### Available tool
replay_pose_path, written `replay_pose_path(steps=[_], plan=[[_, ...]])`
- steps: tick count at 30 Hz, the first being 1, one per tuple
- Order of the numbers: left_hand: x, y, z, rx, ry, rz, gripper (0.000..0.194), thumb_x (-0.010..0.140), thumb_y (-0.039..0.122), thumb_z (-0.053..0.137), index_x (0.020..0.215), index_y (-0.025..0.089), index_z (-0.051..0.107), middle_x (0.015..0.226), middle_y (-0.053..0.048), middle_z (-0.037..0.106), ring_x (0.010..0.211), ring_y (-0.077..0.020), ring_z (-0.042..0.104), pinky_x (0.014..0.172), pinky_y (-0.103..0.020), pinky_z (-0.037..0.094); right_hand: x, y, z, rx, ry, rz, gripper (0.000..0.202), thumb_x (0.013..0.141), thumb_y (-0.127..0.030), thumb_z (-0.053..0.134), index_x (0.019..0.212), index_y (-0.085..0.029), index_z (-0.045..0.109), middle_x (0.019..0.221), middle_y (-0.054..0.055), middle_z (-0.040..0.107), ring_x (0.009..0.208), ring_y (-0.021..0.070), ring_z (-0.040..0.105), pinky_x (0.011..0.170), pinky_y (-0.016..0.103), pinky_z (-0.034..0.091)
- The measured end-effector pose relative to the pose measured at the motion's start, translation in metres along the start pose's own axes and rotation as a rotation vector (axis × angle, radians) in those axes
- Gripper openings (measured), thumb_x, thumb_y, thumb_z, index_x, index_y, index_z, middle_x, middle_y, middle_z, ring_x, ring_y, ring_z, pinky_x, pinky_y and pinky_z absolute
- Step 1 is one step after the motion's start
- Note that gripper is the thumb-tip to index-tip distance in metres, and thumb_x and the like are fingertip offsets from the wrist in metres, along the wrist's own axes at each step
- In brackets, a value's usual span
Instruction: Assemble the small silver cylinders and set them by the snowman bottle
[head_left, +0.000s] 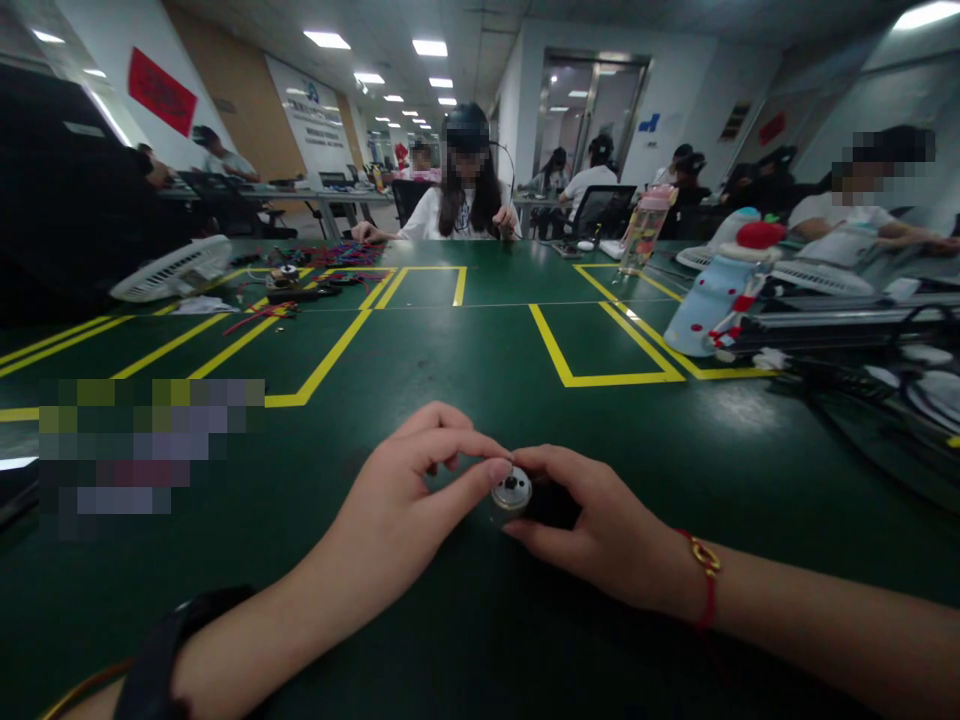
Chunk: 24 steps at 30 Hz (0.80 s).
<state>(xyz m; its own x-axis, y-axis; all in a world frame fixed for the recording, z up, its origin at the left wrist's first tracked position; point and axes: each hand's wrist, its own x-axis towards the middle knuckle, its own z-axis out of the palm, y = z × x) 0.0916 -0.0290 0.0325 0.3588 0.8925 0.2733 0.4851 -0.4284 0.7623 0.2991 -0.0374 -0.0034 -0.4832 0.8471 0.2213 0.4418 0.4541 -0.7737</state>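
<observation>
A small round metal motor (513,492), silvery with dark holes in its top face, stands on the green table (420,350) in front of me. My right hand (592,520) grips it from the right, with the thumb at its near side and the fingers at the far side. My left hand (420,480) reaches in from the left, its thumb and index finger pinched together at the motor's upper edge. Whatever lies between those fingertips is too small to make out.
Yellow tape marks the table. Red and dark wires (345,255) and small parts lie at the far left, near a white fan (176,268). On the right stand a blue bottle (701,305), a pink-lidded bottle (646,225) and black cables (855,400). A person (465,200) sits opposite.
</observation>
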Motion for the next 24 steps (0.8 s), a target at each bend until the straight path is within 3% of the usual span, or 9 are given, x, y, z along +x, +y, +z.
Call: replay_pose_path(steps=[3, 7, 10, 14, 17, 20, 24], plan=[[0.000, -0.009, -0.005, 0.014, 0.016, -0.057, 0.012, 0.086, 0.034, 0.062, 0.089, 0.030, 0.073, 0.088, 0.001, 0.057, 0.083, -0.0163, 0.057, 0.072, -0.029, 0.043, -0.002, 0.000, 0.000, -0.037, 0.036, 0.026, 0.037, 0.074, -0.025, 0.066, 0.110, -0.023, 0.055, 0.102, -0.001, 0.062, 0.087, 0.0091, 0.058, 0.077, 0.023, 0.047], [-0.003, -0.027, 0.002, 0.112, -0.164, -0.101, 0.011, 0.082, 0.035, 0.066, 0.084, 0.030, 0.076, 0.087, 0.000, 0.059, 0.085, -0.0188, 0.057, 0.076, -0.032, 0.044, -0.002, 0.001, -0.002, -0.037, 0.035, 0.044, 0.036, 0.073, -0.024, 0.065, 0.107, -0.021, 0.052, 0.098, 0.001, 0.061, 0.083, 0.0102, 0.057, 0.072, 0.024, 0.046], [-0.006, -0.035, 0.012, 0.213, -0.230, -0.057, 0.012, 0.081, 0.039, 0.067, 0.084, 0.033, 0.077, 0.086, -0.001, 0.061, 0.086, -0.0202, 0.057, 0.076, -0.033, 0.043, -0.002, 0.002, -0.002, -0.035, 0.016, 0.052, 0.038, 0.073, -0.026, 0.066, 0.108, -0.021, 0.051, 0.098, 0.001, 0.061, 0.084, 0.0109, 0.057, 0.072, 0.025, 0.045], [-0.007, -0.035, 0.016, 0.235, -0.243, -0.040, 0.014, 0.082, 0.041, 0.066, 0.085, 0.034, 0.077, 0.086, -0.001, 0.063, 0.085, -0.0204, 0.058, 0.074, -0.032, 0.043, -0.004, -0.001, 0.002, -0.043, 0.010, 0.050, 0.038, 0.073, -0.028, 0.067, 0.108, -0.021, 0.052, 0.098, 0.002, 0.061, 0.085, 0.0116, 0.057, 0.073, 0.025, 0.046], [-0.004, -0.034, 0.008, 0.153, -0.207, -0.085, 0.019, 0.082, 0.041, 0.066, 0.096, 0.033, 0.076, 0.087, -0.001, 0.064, 0.083, -0.0195, 0.059, 0.073, -0.031, 0.044, -0.002, -0.001, -0.005, -0.089, 0.070, 0.040, 0.036, 0.073, -0.028, 0.066, 0.104, -0.020, 0.051, 0.096, 0.002, 0.062, 0.082, 0.0113, 0.058, 0.071, 0.024, 0.047], [0.001, -0.037, -0.007, 0.122, -0.118, -0.169, 0.027, 0.084, 0.046, 0.060, 0.103, 0.031, 0.073, 0.090, -0.001, 0.064, 0.080, -0.0196, 0.060, 0.069, -0.031, 0.045, 0.007, 0.014, -0.038, -0.249, 0.222, 0.111, 0.037, 0.072, -0.030, 0.065, 0.104, -0.018, 0.050, 0.094, 0.004, 0.062, 0.078, 0.0123, 0.058, 0.068, 0.025, 0.047], [0.009, -0.049, -0.024, 0.160, 0.047, -0.230, 0.033, 0.086, 0.051, 0.054, 0.098, 0.026, 0.073, 0.095, -0.003, 0.068, 0.084, -0.0214, 0.062, 0.072, -0.032, 0.045, 0.016, 0.061, -0.123, -0.675, 0.399, 0.408, 0.049, 0.068, -0.041, 0.066, 0.110, -0.019, 0.051, 0.093, 0.006, 0.062, 0.076, 0.0169, 0.059, 0.067, 0.031, 0.048]])
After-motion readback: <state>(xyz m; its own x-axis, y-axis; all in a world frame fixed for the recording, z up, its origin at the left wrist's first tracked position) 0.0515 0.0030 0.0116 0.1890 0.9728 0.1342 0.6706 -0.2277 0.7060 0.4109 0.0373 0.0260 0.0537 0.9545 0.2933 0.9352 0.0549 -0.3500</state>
